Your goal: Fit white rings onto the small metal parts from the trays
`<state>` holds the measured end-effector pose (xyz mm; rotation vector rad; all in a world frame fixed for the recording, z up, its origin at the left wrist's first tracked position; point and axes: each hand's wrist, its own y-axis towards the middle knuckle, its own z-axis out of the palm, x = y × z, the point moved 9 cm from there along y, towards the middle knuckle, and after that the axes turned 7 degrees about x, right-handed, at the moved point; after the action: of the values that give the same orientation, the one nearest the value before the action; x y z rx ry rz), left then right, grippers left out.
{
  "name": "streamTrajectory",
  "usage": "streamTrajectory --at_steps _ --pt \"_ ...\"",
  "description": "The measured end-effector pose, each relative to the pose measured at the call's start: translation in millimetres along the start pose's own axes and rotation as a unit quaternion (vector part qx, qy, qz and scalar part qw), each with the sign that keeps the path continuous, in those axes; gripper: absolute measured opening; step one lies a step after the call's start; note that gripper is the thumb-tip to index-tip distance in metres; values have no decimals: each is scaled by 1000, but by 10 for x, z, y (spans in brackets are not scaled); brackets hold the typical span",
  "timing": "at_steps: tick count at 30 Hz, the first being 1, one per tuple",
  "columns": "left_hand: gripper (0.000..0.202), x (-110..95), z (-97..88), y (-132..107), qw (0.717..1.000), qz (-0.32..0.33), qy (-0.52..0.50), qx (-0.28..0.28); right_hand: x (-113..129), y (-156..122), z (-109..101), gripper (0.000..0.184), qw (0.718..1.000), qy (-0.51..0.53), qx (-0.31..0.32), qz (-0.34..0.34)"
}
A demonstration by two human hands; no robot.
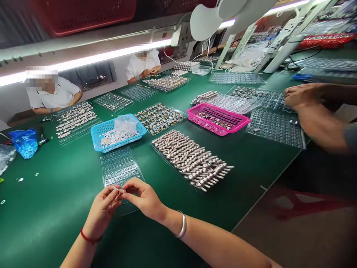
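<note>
My left hand point(103, 208) and my right hand point(143, 197) meet just above the near edge of a clear compartment tray point(119, 167). Both pinch one small metal part point(119, 191) between their fingertips. The left wrist wears a red string, the right a silver bangle. To the right of my hands lies a clear tray piled with several small metal pins point(192, 158). Beyond the compartment tray stands a blue basket point(96, 136) holding small white discs and a plastic bag.
A pink basket point(219, 118) of parts sits mid-table on the green table point(55, 201). More clear trays lie across it. A co-worker's hands point(302, 97) work at the right; two seated people work at the far side. A blue bag point(25, 142) lies left.
</note>
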<state>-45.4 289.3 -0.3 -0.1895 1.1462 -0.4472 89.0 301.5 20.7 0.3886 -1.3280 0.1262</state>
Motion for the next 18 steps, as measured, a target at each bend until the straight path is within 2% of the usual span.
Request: streamTrajectory --at_steps 12,18 --pt "30 11 -79 56 1000 -2 -25 -7 27 18 -39 14 999 -34 -7 -26" --pt "28 10 -38 50 1000 5 -14 -3 162 -8 26 23 987 -143 17 -70"
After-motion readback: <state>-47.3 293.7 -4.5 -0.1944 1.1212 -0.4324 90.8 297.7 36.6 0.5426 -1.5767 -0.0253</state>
